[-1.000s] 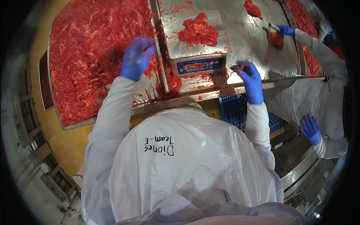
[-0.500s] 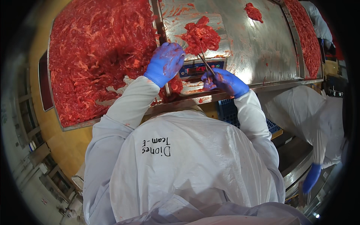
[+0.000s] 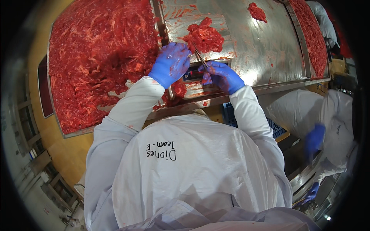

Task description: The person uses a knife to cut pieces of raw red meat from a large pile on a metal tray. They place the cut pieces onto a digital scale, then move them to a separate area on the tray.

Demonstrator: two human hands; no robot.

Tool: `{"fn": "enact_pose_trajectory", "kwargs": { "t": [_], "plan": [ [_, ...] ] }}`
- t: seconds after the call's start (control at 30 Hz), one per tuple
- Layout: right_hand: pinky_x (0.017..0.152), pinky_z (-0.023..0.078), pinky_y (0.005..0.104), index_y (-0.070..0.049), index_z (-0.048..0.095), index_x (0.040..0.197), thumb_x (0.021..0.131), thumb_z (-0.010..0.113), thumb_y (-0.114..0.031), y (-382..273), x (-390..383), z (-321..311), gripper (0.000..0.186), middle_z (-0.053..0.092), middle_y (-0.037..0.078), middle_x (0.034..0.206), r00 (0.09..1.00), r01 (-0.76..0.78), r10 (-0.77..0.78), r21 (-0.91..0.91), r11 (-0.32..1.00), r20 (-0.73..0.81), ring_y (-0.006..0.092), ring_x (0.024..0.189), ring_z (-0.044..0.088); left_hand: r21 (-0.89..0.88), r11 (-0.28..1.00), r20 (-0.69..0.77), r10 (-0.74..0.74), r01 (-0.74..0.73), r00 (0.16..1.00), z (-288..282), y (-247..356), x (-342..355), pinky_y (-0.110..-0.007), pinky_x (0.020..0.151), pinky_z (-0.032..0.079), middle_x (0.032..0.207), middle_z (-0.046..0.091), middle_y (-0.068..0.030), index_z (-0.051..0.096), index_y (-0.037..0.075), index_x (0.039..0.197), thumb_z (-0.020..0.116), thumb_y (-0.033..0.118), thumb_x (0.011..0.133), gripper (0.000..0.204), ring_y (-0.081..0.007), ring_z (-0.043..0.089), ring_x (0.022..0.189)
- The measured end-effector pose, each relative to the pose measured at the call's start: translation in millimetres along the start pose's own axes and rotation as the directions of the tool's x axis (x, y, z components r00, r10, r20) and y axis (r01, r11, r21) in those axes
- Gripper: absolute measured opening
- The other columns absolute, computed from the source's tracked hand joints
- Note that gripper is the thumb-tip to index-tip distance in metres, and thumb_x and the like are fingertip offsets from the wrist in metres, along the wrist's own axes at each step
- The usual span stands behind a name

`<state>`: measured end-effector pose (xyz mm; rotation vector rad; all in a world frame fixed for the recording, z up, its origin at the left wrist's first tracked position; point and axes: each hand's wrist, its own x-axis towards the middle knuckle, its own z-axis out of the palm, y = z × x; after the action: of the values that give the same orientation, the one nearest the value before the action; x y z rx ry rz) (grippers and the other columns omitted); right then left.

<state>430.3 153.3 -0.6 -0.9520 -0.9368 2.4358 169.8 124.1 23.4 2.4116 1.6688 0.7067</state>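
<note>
My left hand (image 3: 170, 64), in a blue glove smeared with red, rests by the metal divider at the near left of a pile of raw meat (image 3: 204, 36). Its fingers curl downward, and whatever lies under them is hidden. In my gloved right hand (image 3: 224, 77) is a pair of metal tweezers (image 3: 200, 59), its tips at the pile's near edge. The meat sits on the steel plate of a scale (image 3: 225, 23). My right hand partly covers the scale's blue display panel (image 3: 188, 74).
A large bed of red meat (image 3: 100, 57) fills the tray on the left. A smaller meat piece (image 3: 257, 12) lies on the steel table (image 3: 266, 46), with another meat-filled trough (image 3: 308, 34) beyond. At right, a co-worker's blue-gloved hand (image 3: 315, 140) is near a blue crate (image 3: 276, 129).
My right hand has moved left and slightly up with the tweezers, nearer my left hand, covering more of the display. The co-worker's hands have shifted. My left hand stays nearly in place.
</note>
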Motion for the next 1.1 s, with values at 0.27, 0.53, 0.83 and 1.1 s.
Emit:
{"fn": "enact_pose_trajectory", "kwargs": {
  "t": [0.27,0.53,0.83,1.1],
  "plan": [
    [0.086,0.062,0.0385,0.002,0.069,0.123,0.097,0.074,-0.022,-9,-11,10,0.036,0.073,0.005,0.091,0.998,-0.056,0.056,0.101,0.993,0.0,0.0192,0.085,0.073,-0.043,0.998,-0.034,0.044,-0.046,0.998,-6,-2,-14,-0.043,0.093,0.053,0.114,0.069,-0.0056,0.072,0.01,0.11,0.073,0.015,0.089,0.021,-0.0293,0.065,0.107],
    [0.08,0.06,0.0323,0.001,0.072,0.12,0.096,0.075,-0.014,-12,17,32,0.028,0.075,0.007,0.098,0.999,0.009,-0.004,0.166,0.986,-0.031,0.0169,0.084,0.073,-0.189,0.972,-0.033,-0.149,0.14,0.988,-19,-25,-57,-0.044,0.099,0.054,0.122,0.069,-0.0131,0.073,0.006,0.114,0.075,0.012,0.088,0.027,-0.0331,0.065,0.115],
    [0.088,0.054,0.0275,-0.001,0.073,0.124,0.093,0.077,-0.012,51,-1,36,0.033,0.075,0.006,0.104,0.944,-0.189,0.282,-0.418,0.888,0.173,0.012,0.094,0.068,-0.186,0.859,0.024,-0.48,0.476,0.877,-6,-98,-131,-0.043,0.105,0.052,0.125,0.069,-0.0158,0.072,0.005,0.119,0.074,0.018,0.091,0.032,-0.0342,0.064,0.119],
    [0.093,0.057,0.0335,-0.004,0.072,0.112,0.09,0.073,0.004,-18,-66,-43,0.023,0.074,0.008,0.112,0.993,0.025,-0.075,-0.46,0.887,-0.091,0.0174,0.106,0.069,-0.135,0.876,-0.153,-0.48,0.463,0.864,-18,-59,-55,-0.046,0.114,0.046,0.149,0.054,-0.0248,0.055,0.009,0.149,0.074,0.016,0.09,0.062,-0.0371,0.052,0.14]
  ]
}}
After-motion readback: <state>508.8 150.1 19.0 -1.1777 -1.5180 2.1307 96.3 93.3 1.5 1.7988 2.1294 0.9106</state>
